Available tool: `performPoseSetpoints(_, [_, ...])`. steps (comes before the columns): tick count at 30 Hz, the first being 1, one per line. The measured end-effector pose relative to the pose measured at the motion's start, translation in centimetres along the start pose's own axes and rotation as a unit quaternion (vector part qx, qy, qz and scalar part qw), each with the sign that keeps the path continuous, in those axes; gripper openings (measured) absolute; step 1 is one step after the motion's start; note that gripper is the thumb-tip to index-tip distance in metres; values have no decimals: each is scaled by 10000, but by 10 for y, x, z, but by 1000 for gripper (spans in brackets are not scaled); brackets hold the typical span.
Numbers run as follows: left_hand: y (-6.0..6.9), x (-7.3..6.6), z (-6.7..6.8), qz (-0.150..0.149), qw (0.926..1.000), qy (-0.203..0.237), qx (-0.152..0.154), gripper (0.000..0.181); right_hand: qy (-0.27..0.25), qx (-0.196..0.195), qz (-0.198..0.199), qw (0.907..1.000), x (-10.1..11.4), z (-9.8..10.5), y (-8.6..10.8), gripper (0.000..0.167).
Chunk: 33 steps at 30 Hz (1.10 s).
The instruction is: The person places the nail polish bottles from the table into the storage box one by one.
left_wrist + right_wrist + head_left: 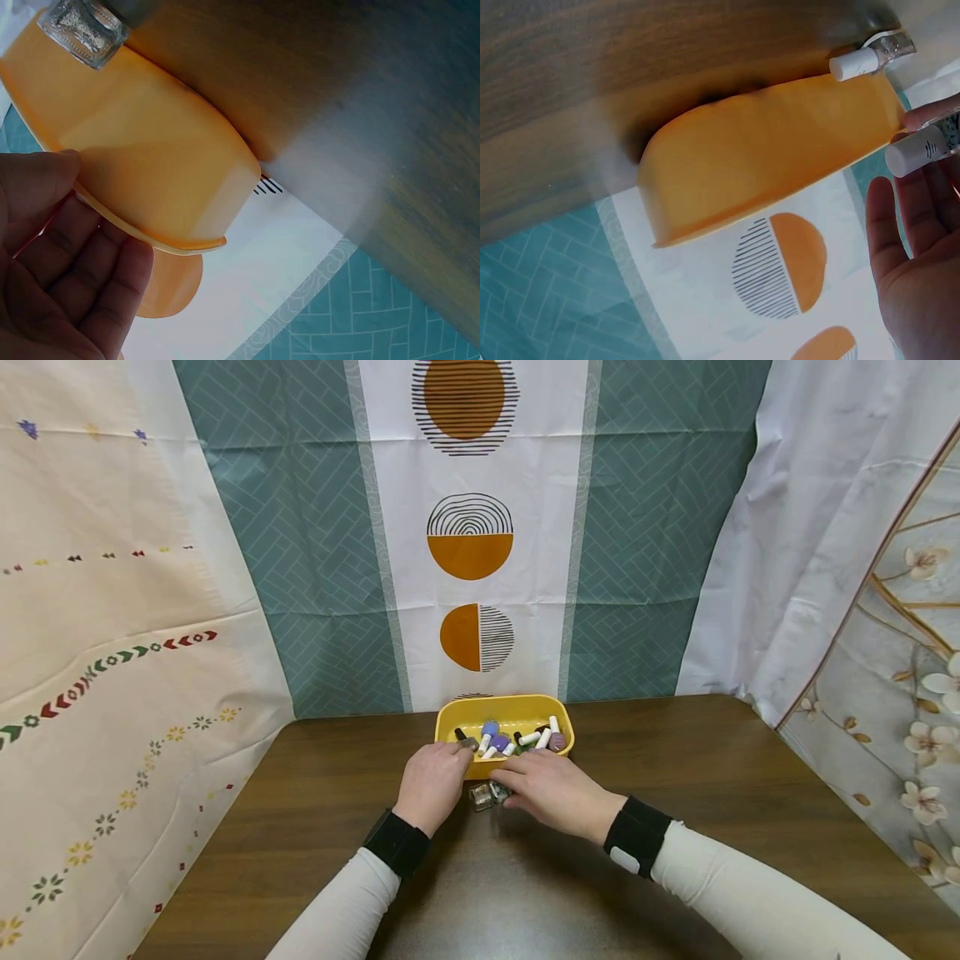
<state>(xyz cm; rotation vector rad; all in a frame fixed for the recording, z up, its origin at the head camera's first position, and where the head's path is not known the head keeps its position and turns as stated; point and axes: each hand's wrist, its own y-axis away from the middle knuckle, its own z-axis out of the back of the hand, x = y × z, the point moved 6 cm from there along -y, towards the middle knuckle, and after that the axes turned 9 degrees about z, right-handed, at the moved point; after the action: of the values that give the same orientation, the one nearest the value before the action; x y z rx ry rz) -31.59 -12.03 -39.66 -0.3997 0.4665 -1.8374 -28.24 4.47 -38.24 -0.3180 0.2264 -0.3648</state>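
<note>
A yellow plastic bin (pixel 471 770) holds several nail polish bottles with white or black caps, among them a purple bottle (pixel 499 742). My left hand (pixel 433 783) grips the bin's near rim at the left, thumb outside and fingers over the edge in the left wrist view. Close to the rim's right part, my right hand (pixel 551 789) holds a white-capped nail polish bottle (pixel 919 151) between thumb and fingers. Another glittery nail polish bottle (pixel 481 797) is just in front of the bin; its white cap (pixel 853 64) shows in the right wrist view.
The brown wooden table (pixel 315 827) extends to both sides and towards me. A patterned curtain (pixel 480 647) hangs right behind the bin. Floral cloth (pixel 892 735) borders the right side and an embroidered cloth (pixel 135 777) the left.
</note>
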Motion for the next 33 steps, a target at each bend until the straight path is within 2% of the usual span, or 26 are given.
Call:
performPoseSetpoints(8, [0, 0, -1, 6, 10000, 26, -13, 18, 81, -149, -137, 9998, -11, 4, -2, 49])
performPoseSetpoints(13, [1, 0, -1, -26, 10000, 42, -64, 19, -97, -23, -453, 9989, -22, 6, -3, 51])
performPoseSetpoints(22, [2, 0, 0, -86, 9998, 78, -170, 16, -19, 105, -784, 9969, -39, 6, -5, 54])
performPoseSetpoints(33, [0, 1, -2, -24, 10000, 73, 19, 20, 35, 102, -1179, 9930, -61, 5, -9, 46])
